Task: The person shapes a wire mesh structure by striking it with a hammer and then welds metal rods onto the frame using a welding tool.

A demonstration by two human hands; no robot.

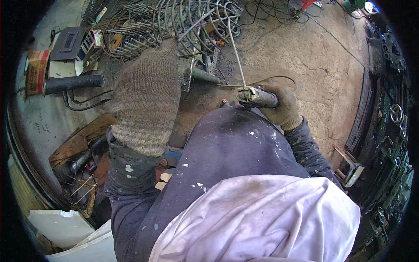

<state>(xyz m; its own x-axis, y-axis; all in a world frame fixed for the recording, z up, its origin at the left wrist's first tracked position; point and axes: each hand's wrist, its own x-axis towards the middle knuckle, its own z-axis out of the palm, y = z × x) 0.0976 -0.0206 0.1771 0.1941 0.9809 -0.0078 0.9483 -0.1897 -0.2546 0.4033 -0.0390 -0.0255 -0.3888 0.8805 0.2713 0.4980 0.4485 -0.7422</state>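
Observation:
My right hand (283, 107), in a brown knit glove, is closed around a dark welding electrode holder (263, 98) just beyond my lap. From the holder's worn jaw a long pale welding electrode (235, 52) rises toward the metalwork at the top. My left hand (146, 94), in a similar thick glove, is raised close in front of me, its back showing. Its fingers are hidden at the far end, beside a frame of curved metal bars (176, 17), so I cannot tell whether they touch or grip it.
Left of the metalwork lie a grey welding shield (66, 53), a red-and-yellow cardboard box (38, 72) and a dark cylinder (74, 83). Cables cross the concrete floor (321, 56). Racked metal stock (388, 139) lines the right side. White panels (61, 225) lie lower left.

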